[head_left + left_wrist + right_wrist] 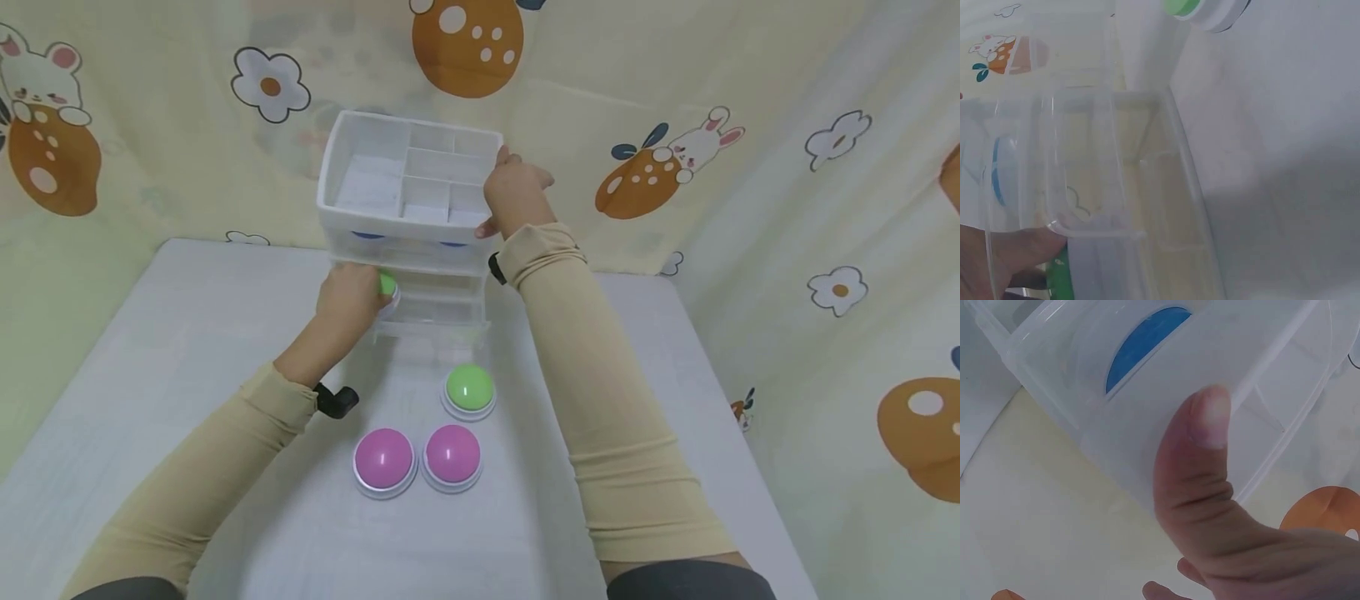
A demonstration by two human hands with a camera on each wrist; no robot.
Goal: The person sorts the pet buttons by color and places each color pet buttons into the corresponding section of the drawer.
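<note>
A white and clear plastic drawer organizer (367,221) stands at the back of the table, its lower drawer (438,329) pulled out. My left hand (347,298) holds a round push button with a green dome (387,284) at the left side of that drawer. In the left wrist view, the clear plastic partly covers the green button (1060,275) and the fingers. With the thumb (1194,456) on the front and fingers at the side rim, my right hand (519,193) grips the organizer's top right corner.
Another green button (470,388) sits on the table (300,517) in front of the drawer. Nearer stand two pink buttons (384,459) side by side. The organizer's top tray (367,179) is divided into several compartments. A patterned curtain (585,75) hangs close behind.
</note>
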